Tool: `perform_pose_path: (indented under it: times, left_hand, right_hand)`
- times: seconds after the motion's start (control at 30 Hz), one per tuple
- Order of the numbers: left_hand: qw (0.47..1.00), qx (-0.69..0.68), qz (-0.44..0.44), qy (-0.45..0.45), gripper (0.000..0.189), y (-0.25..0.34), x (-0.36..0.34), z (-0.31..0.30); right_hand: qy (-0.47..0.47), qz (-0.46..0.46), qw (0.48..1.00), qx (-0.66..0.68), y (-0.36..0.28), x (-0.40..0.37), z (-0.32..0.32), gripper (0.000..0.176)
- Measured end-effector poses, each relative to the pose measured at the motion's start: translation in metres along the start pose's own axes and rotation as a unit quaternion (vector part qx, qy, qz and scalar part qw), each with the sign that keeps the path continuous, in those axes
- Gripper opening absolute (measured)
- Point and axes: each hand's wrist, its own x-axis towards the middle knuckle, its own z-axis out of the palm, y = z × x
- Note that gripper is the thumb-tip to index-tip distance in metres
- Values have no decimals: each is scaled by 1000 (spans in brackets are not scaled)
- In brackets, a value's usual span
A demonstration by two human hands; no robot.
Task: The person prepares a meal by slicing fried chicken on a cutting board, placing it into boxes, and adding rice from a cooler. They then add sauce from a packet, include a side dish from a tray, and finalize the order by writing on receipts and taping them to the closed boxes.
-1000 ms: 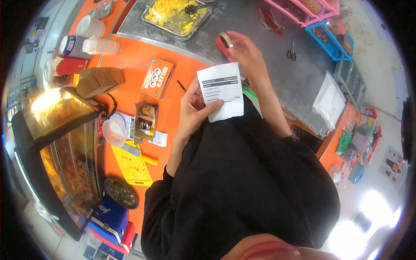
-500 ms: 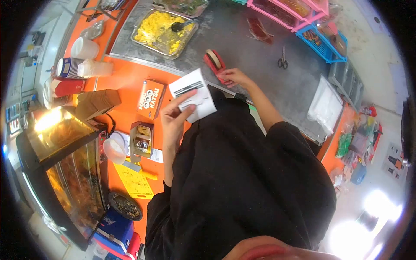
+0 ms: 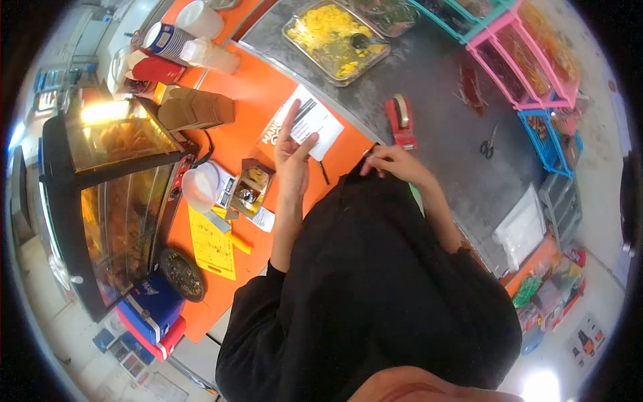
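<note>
My left hand (image 3: 293, 161) holds a printed paper slip (image 3: 318, 127) between thumb and fingers, with the index finger stretched along it. The slip covers part of an orange and white box (image 3: 270, 134) with lettering. My right hand (image 3: 396, 164) is closed in a pinch at the counter edge, by my black clothing; what its fingertips hold, if anything, I cannot make out. Just above it, apart from the fingers, a red tape dispenser (image 3: 402, 124) with a roll of tape lies on the metal top. An open carton (image 3: 252, 187) containing food stands left of my left hand.
A tray of yellow food (image 3: 335, 40) with a black utensil sits at the top. Scissors (image 3: 489, 144) lie right on the metal surface, near pink baskets (image 3: 526, 57). At left are a lit glass food warmer (image 3: 124, 208), a yellow cutting board (image 3: 211, 244) and a knife (image 3: 218, 221).
My right hand has left the tape dispenser and come back toward my body. My left hand still holds the slip, now over the lettered box. The whole view has shifted.
</note>
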Motion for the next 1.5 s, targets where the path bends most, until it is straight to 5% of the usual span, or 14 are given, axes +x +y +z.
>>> perform_pose_path:
  times: [0.07,0.17,0.23,0.3,0.37,0.47,0.57,0.7,0.9,1.1,1.3,1.4,1.47,1.5]
  left_hand:
    - [1000,7,13,8,68,-6,3,-8]
    - [1000,6,15,-3,69,2,7,-20]
    - [998,2,38,52,54,1,28,-44]
    - [974,174,-51,133,35,1,64,-89]
    - [979,174,-5,104,21,-24,119,-137]
    - [964,265,-28,-7,24,-88,183,-211]
    - [907,411,-41,79,28,-99,174,-210]
    - [964,201,-155,73,38,-109,173,-218]
    - [936,237,-250,69,38,-119,179,-226]
    - [926,326,-176,74,25,-150,184,-245]
    - [858,482,-161,68,15,-137,186,-230]
    - [845,520,-112,61,13,-133,184,-235]
    - [850,516,-87,65,15,-115,182,-233]
    - [859,499,19,114,17,-101,171,-233]
  right_hand:
    - [-10,-191,981,41,-42,20,34,33]
    - [10,-144,988,60,-59,60,58,33]
    - [-8,-125,990,72,-49,89,63,35]
    - [-21,-102,991,87,-35,124,72,38]
    - [16,-14,998,65,-18,159,84,39]
    - [71,-1,996,47,11,203,98,38]
    - [87,21,996,1,33,221,104,39]
    - [29,82,996,22,37,222,90,37]
    - [-29,17,998,51,54,222,85,32]
    - [-58,34,971,230,62,222,86,33]
    - [-46,64,993,84,54,225,66,21]
    - [34,96,984,-148,39,221,67,15]
    - [223,125,842,-475,22,220,66,15]
    - [238,103,824,-503,7,218,70,18]
